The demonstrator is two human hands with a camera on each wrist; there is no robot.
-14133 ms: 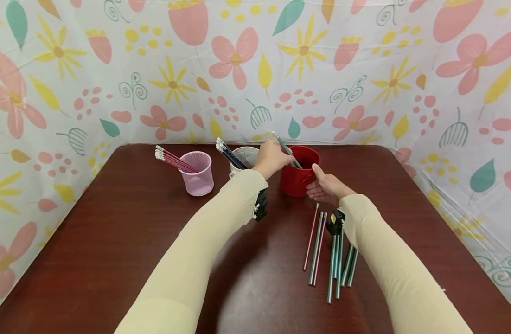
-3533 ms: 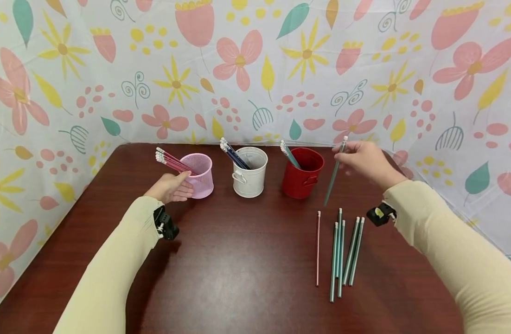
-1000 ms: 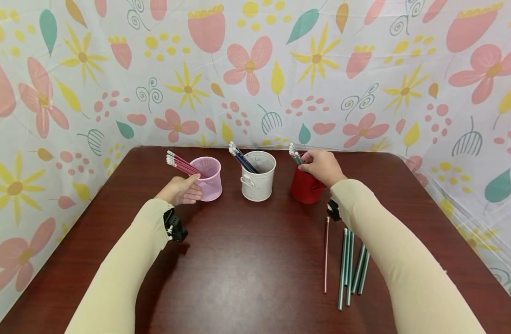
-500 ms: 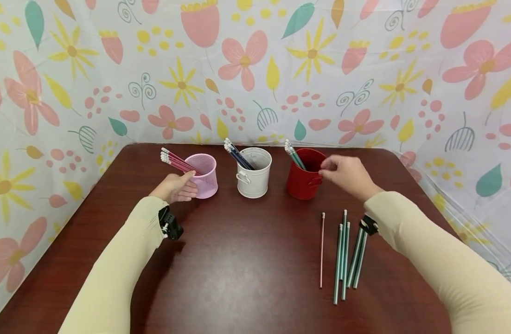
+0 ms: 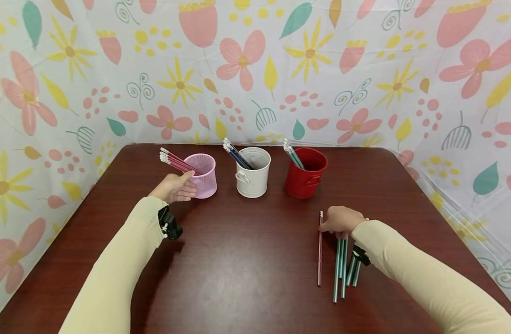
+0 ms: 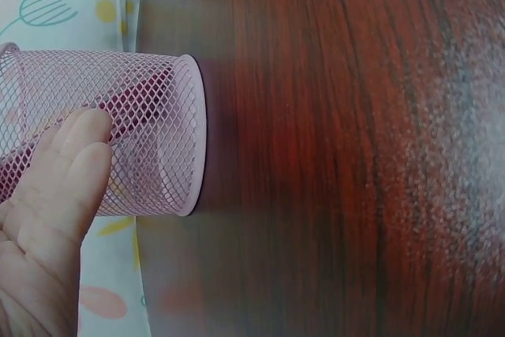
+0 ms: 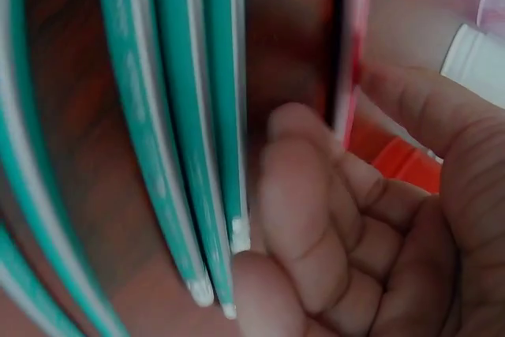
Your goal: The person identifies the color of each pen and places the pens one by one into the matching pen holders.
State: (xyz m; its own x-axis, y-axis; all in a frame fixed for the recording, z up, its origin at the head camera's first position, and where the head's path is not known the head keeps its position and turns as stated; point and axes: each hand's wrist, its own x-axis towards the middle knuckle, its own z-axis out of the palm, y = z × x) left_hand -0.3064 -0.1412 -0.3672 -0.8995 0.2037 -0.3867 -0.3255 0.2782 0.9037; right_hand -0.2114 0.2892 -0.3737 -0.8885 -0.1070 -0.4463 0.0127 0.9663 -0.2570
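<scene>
In the head view, my left hand (image 5: 174,187) rests against the pink mesh pencil cup (image 5: 205,183), its thumb at the rim. The left wrist view shows straight fingers (image 6: 91,132) touching the mesh. Several pink pencils (image 5: 174,161) lean in that cup. At the right, my right hand (image 5: 343,219) is low over the table, thumb and forefinger pinching a pink pencil (image 5: 320,260) near its eraser end. Its other fingers (image 7: 304,219) are curled, next to several green pencils (image 5: 336,278) lying on the table; the hand and sleeve hide some of their upper ends.
A white bucket (image 5: 252,183) with dark blue pencils (image 5: 237,155) stands in the middle at the back. To its right is a red bucket (image 5: 301,183) holding green pencils (image 5: 295,155). A flowered cloth (image 5: 255,69) hangs behind the brown table (image 5: 239,260).
My right hand put a green pencil into the red bucket, let go, and came down to the pink pencil on the table. My left hand, earlier at the white bucket, stays at the pink cup.
</scene>
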